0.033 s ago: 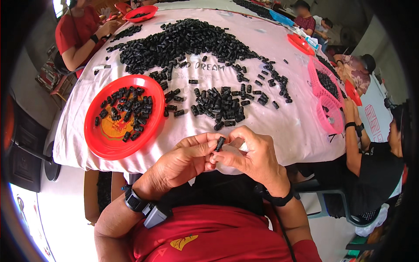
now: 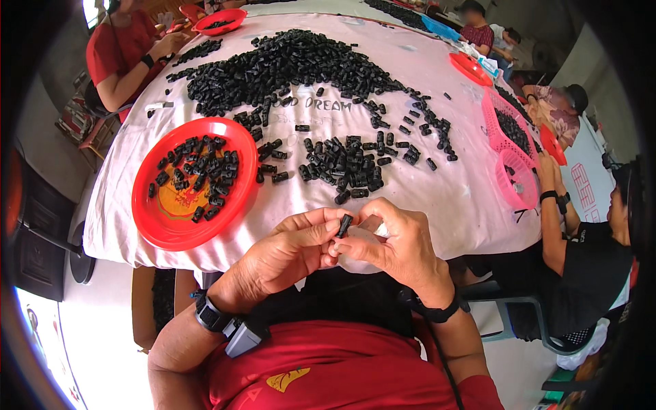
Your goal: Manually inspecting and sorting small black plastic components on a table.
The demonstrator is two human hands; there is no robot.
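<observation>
Pinched between the thumb and fingers of my left hand [image 2: 290, 246] is a small black ribbed plastic piece [image 2: 344, 225], tilted upright. My right hand [image 2: 406, 242] is closed close against it, thumb and fingertips at the piece's lower end. A small item with a greyish flat part and white wrapping [image 2: 381, 230] shows between the right thumb and forefinger; its kind is partly hidden. Just beyond both hands lies a small heap of similar black pieces [image 2: 338, 164] on the pale pink cloth [image 2: 451, 212]. To the left, a red plate [image 2: 145, 205] holds more of them.
A large mound of black pieces [image 2: 287, 68] covers the far middle of the table. Pink baskets [image 2: 488, 130] stand along the right side, and a red basin [image 2: 236, 17] at the far left. Several people sit around, one in black [image 2: 588, 266] close by on the right.
</observation>
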